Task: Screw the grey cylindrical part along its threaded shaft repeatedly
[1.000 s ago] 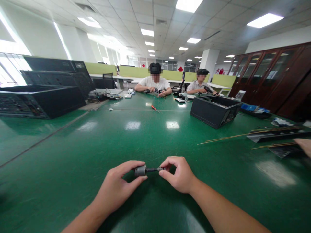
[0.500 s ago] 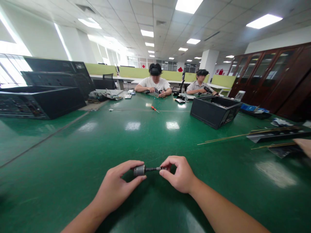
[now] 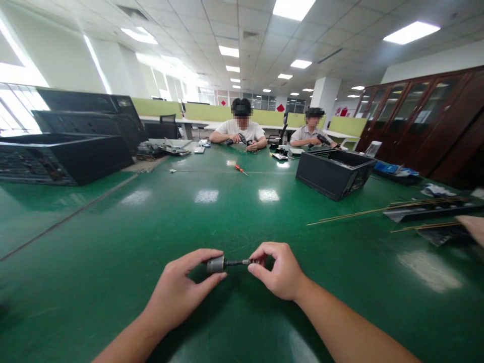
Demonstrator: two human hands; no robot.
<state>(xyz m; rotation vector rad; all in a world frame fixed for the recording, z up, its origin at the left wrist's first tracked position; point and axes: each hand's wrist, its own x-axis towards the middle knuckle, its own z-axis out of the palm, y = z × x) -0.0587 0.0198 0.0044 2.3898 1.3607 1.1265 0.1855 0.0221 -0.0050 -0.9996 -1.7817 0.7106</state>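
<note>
My left hand point(image 3: 179, 292) pinches a small grey metal cylinder point(image 3: 216, 264) between thumb and forefinger, just above the green table point(image 3: 113, 242). A thin dark shaft point(image 3: 237, 262) sticks out of the cylinder to the right. My right hand point(image 3: 278, 272) is closed on the far end of that shaft with thumb and fingers. Both hands hold the one part level, close to the near edge.
A black open box point(image 3: 333, 174) stands at centre right, and stacked black cases point(image 3: 68, 151) at left. Thin brass rods point(image 3: 351, 215) and dark trays point(image 3: 431, 209) lie at right, by another person's hand point(image 3: 472, 227). Two people sit across the table; an orange screwdriver point(image 3: 241, 169) lies mid-table.
Both hands and the part have shifted very slightly left and up; the grip is the same.
</note>
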